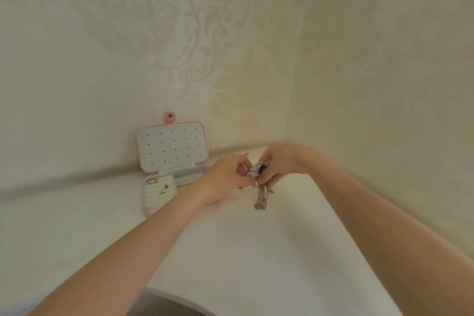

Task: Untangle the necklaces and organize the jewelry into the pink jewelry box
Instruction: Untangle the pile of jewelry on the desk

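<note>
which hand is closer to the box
The left hand: it sits right beside the open pink box, while the right hand is farther off, past the necklaces.

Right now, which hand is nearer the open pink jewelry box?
Left. The left hand sits just right of the pink jewelry box, overlapping its corner. The right hand is farther right, beyond the necklace tangle both hold.

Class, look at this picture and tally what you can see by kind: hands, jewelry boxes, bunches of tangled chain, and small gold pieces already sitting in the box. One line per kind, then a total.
Hands: 2, the left hand and the right hand
Pink jewelry box, open: 1
Bunch of tangled silver necklaces, held between both hands: 1
Small gold pieces on the ring rolls: 2, at and
Total: 6
</note>
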Action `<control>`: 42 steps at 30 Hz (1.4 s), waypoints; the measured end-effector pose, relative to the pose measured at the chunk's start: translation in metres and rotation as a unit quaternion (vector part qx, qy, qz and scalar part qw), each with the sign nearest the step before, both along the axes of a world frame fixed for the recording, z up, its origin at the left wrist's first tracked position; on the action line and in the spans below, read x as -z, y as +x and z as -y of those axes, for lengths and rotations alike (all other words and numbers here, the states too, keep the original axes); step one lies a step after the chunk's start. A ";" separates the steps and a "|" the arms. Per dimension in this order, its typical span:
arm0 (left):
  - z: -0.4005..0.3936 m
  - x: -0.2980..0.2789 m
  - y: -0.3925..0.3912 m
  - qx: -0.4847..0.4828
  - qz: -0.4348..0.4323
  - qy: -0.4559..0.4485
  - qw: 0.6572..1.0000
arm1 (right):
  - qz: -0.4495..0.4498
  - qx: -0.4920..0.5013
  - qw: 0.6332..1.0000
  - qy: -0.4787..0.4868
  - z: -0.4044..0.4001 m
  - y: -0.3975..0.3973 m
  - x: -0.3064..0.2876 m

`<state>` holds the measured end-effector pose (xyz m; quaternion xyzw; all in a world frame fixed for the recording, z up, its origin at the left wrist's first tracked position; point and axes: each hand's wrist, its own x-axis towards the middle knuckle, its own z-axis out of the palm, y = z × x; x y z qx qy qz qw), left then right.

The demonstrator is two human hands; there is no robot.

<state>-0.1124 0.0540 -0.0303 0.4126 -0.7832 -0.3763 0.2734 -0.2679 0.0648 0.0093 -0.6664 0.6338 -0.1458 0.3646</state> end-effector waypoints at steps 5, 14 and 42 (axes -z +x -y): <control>0.001 0.035 -0.028 -0.049 0.045 -0.040 0.997 | 0.003 0.076 0.995 -0.069 -0.019 -0.026 0.050; 0.003 0.045 -0.061 -0.061 -0.056 -0.083 0.993 | 0.225 0.307 0.894 -0.235 -0.025 -0.054 0.092; 0.042 0.064 -0.069 0.092 0.068 -0.174 0.978 | -0.008 0.296 0.909 -0.292 0.021 -0.078 0.109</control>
